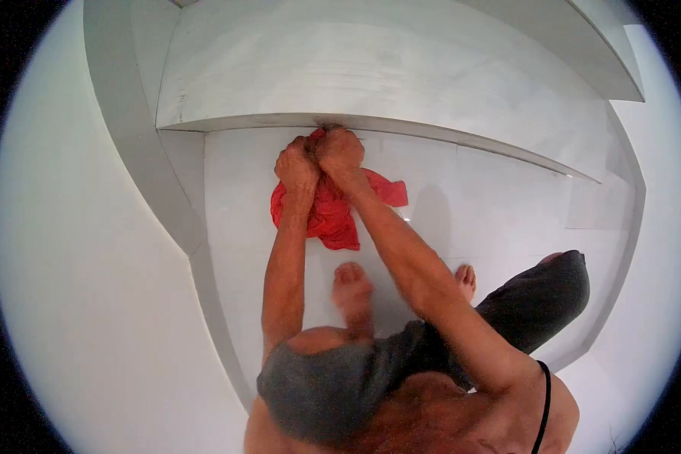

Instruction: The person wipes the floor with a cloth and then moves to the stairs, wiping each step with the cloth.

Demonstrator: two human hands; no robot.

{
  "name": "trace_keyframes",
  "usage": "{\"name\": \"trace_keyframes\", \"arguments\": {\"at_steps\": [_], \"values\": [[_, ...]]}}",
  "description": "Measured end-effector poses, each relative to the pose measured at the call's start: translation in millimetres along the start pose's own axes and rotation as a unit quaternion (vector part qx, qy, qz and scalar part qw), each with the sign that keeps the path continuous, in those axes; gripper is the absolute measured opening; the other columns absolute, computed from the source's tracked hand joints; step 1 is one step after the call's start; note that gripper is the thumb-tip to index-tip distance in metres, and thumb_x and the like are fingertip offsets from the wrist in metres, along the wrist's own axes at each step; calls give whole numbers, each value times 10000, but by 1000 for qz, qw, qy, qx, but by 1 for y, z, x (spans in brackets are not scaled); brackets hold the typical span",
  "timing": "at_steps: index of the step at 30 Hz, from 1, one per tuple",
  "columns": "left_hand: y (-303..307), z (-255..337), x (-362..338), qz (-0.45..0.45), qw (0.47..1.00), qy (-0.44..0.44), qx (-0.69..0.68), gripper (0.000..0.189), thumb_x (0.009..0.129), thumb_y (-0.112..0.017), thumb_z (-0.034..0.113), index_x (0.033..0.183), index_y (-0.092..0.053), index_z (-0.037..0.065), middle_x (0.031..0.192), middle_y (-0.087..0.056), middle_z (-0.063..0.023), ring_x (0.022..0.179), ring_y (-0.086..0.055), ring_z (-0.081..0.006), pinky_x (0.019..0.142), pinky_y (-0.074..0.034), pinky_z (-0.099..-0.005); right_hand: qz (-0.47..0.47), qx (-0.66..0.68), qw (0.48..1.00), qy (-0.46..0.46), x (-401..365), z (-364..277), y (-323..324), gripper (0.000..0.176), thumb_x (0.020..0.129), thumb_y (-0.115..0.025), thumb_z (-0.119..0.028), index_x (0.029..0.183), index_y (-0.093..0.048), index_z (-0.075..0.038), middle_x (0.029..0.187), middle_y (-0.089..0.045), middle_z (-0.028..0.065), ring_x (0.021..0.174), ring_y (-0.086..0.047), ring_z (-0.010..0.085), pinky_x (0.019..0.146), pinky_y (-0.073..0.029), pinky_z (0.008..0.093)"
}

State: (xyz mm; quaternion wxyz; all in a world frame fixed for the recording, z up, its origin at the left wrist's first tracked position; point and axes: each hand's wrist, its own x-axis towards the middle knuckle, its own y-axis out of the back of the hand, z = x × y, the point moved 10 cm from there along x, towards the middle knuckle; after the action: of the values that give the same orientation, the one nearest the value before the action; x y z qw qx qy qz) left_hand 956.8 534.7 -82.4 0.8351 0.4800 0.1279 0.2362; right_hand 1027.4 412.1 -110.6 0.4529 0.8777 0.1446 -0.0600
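Both of my hands are clenched around a red cloth [333, 216] close to the front edge of a white stair step [431, 136]. My left hand [296, 165] grips the bunched top of the cloth on the left. My right hand [339, 150] grips it right beside, the two fists touching. The rest of the cloth hangs loose below my fists, above the white floor [234, 227]. The part of the cloth inside my fists is hidden.
White stairs rise ahead, with a wider step [371, 68] above the lower edge. A white wall [83, 250] runs along the left. My bare feet [352, 284] stand on the floor below the cloth, and my bent knee in dark shorts [541, 299] is at right.
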Motion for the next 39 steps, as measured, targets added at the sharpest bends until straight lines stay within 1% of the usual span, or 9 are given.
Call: {"name": "trace_keyframes", "arguments": {"at_steps": [3,6,11,15,18,24,27,31,39], "values": [[-24,16,0,-28,998,-58,13,182,859,-590,182,905,-718,62,842,-721,-220,808,-691,-459,705,-542,-575,-14,-9,999,-31,-4,21,17,393,856,-675,-373,945,-769,-2,957,-751,226,919,-725,422,818,-586,492],[-49,47,-12,-46,998,-53,-3,173,854,-595,178,896,-715,60,825,-718,-219,791,-690,-462,705,-540,-585,-17,-45,986,-160,-8,68,38,396,858,-680,-379,940,-771,-2,970,-752,228,920,-724,425,813,-584,499],[-91,85,-28,-87,995,-57,-6,240,905,-621,288,940,-750,89,906,-742,-193,850,-711,-434,745,-565,-560,-4,-42,990,-136,-7,126,56,455,892,-657,-466,975,-774,-34,1001,-748,215,980,-719,398,834,-576,505],[-84,72,-24,-95,995,4,-2,256,898,-631,296,937,-760,79,908,-744,-199,860,-714,-433,747,-565,-545,-37,-35,994,-102,-14,86,70,429,901,-658,-459,965,-771,-50,1002,-748,199,980,-716,395,832,-573,516],[-69,39,-21,-14,999,-22,-28,180,858,-613,181,887,-750,68,858,-734,-205,800,-701,-445,691,-551,-567,-20,-30,997,-66,-12,58,45,395,867,-670,-399,953,-770,-27,986,-745,218,952,-721,402,818,-579,502],[-62,28,0,-59,998,-11,-31,190,854,-603,185,890,-749,69,860,-729,-216,835,-704,-455,733,-557,-558,-15,-52,998,-20,14,61,6,402,873,-675,-404,975,-766,-26,1018,-746,216,978,-724,395,828,-584,499],[-96,55,-3,-83,995,-40,-39,189,859,-600,188,873,-740,62,856,-725,-226,819,-700,-459,725,-553,-566,-9,-53,987,-149,20,117,22,351,848,-665,-338,893,-759,-3,967,-737,246,957,-717,413,824,-576,501],[-111,96,-18,-88,993,-73,-35,205,871,-593,210,869,-731,58,849,-725,-229,811,-700,-463,712,-552,-584,-2,-56,988,-142,-2,122,73,463,892,-678,-454,1038,-762,-22,1041,-748,212,1016,-717,391,861,-577,482],[-71,15,4,-39,995,20,-89,267,855,-633,258,953,-766,48,913,-735,-210,863,-706,-427,733,-552,-508,19,-7,1000,-24,15,59,9,349,851,-673,-347,920,-758,-16,963,-740,230,938,-716,413,816,-578,502]]}}
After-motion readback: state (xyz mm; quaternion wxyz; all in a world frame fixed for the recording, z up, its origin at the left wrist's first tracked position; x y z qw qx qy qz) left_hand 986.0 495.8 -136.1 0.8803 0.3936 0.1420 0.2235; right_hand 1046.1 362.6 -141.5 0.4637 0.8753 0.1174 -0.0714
